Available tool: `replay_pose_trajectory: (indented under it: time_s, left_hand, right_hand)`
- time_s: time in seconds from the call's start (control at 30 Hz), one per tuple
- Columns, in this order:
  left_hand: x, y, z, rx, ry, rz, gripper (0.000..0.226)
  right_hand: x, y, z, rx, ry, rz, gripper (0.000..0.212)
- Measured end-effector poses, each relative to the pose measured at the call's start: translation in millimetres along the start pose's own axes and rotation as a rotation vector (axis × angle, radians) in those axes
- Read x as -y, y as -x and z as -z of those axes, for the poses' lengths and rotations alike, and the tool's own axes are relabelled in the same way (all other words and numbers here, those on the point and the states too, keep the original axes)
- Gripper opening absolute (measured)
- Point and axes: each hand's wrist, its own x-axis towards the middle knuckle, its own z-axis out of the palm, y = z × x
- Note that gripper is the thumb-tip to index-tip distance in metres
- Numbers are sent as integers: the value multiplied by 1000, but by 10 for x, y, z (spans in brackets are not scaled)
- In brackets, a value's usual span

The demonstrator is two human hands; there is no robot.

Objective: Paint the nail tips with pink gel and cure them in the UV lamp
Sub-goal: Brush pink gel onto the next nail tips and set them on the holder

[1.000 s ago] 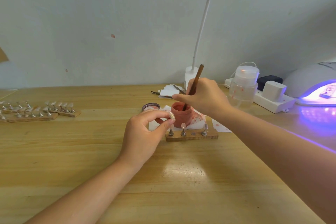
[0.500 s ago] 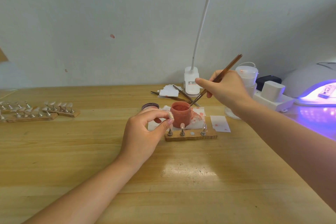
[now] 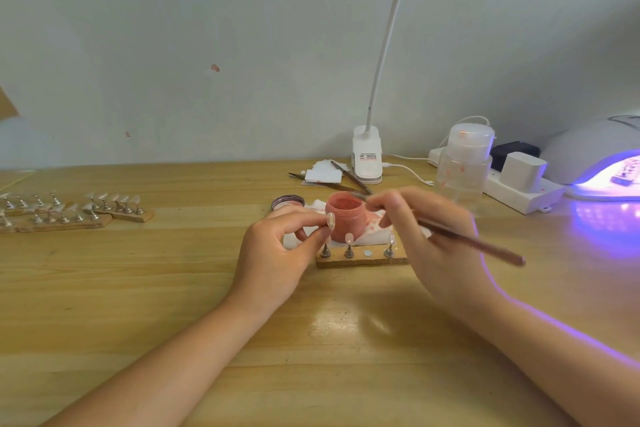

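Rows of nail-tip stands (image 3: 74,210) sit on wooden strips at the far left of the bench (image 3: 138,288), each stand carrying a clear tip. Moving toward the middle, the left hand (image 3: 277,250) hovers just above the bench, its grip narrow: thumb and forefinger pinch a single nail tip (image 3: 330,220) held up just beside the jar. A small round lid (image 3: 288,202) lies behind that hand. The pink gel jar (image 3: 346,216) stands open on a white wipe (image 3: 372,236), which shows pink smears. Right in front of the jar a short wooden holder (image 3: 360,259) lies flat, with three small metal stands upright on it and one bare round spot between them; the middle stand carries a pale tip. Farther back, tweezers (image 3: 349,180) lie across some white pads near the clip base of a desk lamp (image 3: 367,163). The right hand (image 3: 436,239), blurred, has its grip closed around a brush (image 3: 474,243), the handle slanting out to the right and the bristle end near the jar's rim. Beyond it stands a clear pump bottle (image 3: 464,166), then a white power strip (image 3: 519,191). At the far right edge the UV lamp (image 3: 595,156) glows purple, with a strip of tips inside.
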Motion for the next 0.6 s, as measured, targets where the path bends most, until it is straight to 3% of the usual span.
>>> replay_pose_trajectory:
  time_s: [0.2, 0.6]
  left_hand:
    - [11, 13, -2, 0, 6, -38, 37]
    - [33, 11, -15, 5, 16, -47, 25]
  right_hand:
    - [-1, 109, -48, 40, -92, 13, 46]
    - [-27, 171, -64, 47, 38, 63, 43]
